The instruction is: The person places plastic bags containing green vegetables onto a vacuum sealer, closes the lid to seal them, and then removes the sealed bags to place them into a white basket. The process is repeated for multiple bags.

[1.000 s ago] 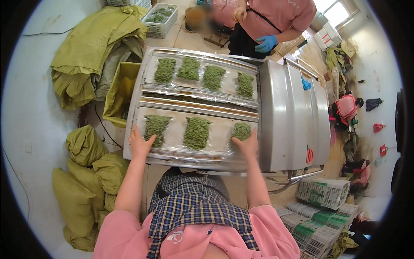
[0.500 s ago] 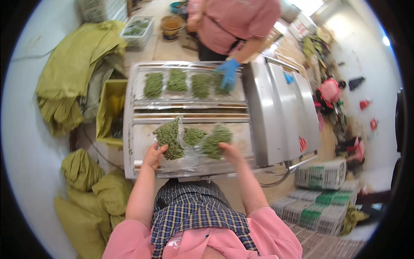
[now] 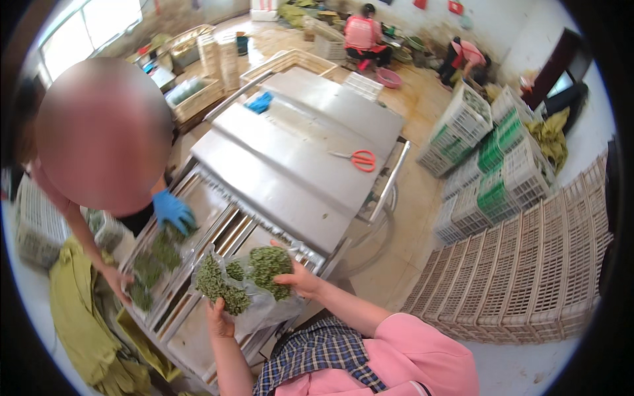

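the clear bags (image 3: 261, 309) show mottled green contents (image 3: 271, 269). the apron (image 3: 323, 350) is checked in blue, black and white, the shirt (image 3: 429, 350) pink. the co-worker's glove (image 3: 173, 212) is blue, the machine lid (image 3: 281, 168) silver-grey, the scissors' handles (image 3: 372, 160) orange-red, the sheeting (image 3: 79, 303) olive-yellow, the stacked crates (image 3: 494, 188) white with green bands.

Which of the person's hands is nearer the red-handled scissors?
Right. The right hand, gripping a clear bag of green produce, is below and left of the red-handled scissors in the picture; the left hand, gripping a second clear bag, is lower and farther left.
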Tool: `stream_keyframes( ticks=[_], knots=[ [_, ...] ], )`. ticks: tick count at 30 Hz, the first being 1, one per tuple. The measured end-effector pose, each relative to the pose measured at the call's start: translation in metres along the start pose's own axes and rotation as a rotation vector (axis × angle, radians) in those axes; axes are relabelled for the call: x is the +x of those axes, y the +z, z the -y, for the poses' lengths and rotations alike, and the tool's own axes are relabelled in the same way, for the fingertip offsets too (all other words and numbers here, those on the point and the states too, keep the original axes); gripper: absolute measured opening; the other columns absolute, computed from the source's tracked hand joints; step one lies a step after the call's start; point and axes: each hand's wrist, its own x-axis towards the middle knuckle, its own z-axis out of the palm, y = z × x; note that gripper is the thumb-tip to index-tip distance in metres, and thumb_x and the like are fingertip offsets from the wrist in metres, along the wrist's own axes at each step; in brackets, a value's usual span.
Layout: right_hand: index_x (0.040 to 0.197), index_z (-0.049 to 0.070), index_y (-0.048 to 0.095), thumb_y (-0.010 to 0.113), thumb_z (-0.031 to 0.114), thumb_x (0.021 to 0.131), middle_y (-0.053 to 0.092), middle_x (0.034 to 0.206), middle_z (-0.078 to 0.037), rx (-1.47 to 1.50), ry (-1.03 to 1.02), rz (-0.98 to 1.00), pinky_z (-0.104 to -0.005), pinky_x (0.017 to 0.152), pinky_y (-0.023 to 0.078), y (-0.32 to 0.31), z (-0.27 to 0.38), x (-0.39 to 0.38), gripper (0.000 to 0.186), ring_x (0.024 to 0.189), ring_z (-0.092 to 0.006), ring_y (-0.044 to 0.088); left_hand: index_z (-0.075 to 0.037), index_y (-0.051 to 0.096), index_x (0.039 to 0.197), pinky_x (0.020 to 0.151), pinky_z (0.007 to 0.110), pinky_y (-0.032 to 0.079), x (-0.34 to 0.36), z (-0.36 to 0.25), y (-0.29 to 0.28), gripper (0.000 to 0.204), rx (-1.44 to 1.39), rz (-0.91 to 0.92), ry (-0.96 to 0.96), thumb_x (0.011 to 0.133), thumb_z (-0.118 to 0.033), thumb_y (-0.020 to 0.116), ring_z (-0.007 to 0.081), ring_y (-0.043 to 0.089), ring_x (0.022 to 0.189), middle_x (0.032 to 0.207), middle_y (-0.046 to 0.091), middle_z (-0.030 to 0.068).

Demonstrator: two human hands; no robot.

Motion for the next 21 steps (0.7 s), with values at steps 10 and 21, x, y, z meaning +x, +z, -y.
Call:
stream_keyframes(
  ticks=[10, 21],
  knots=[
    [0.152, 0.012, 0.020, 0.063, -0.001, 0.085, 0.049, 0.135, -0.007, 0.180, -0.230, -0.257, -0.0342, 0.104, 0.038, -0.190, 0.221, -0.043, 0.081, 0.122, -0.0194, 0.049, -0.001, 0.039, 0.137, 0.096, 0.040, 0.045, 0.101, 0.079, 0.334, 0.075, 0.322, 0.192, -0.134, 0.075, -0.020, 0.078, 0.0259, 0.054, 0.114, 0.127, 0.053, 0.0119],
    [0.123, 0.001, 0.054, 0.065, 0.012, 0.087, 0.063, 0.114, -0.009, 0.209, -0.526, -0.547, -0.0368, 0.090, 0.051, -0.382, 0.439, 0.014, 0.039, 0.103, -0.0200, 0.062, 0.002, 0.044, 0.133, 0.095, 0.039, 0.049, 0.317, 0.181, 0.626, 0.058, 0.456, 0.647, -0.399, 0.084, -0.017, 0.070, 0.0241, 0.057, 0.112, 0.124, 0.058, 0.0130]
  ],
)
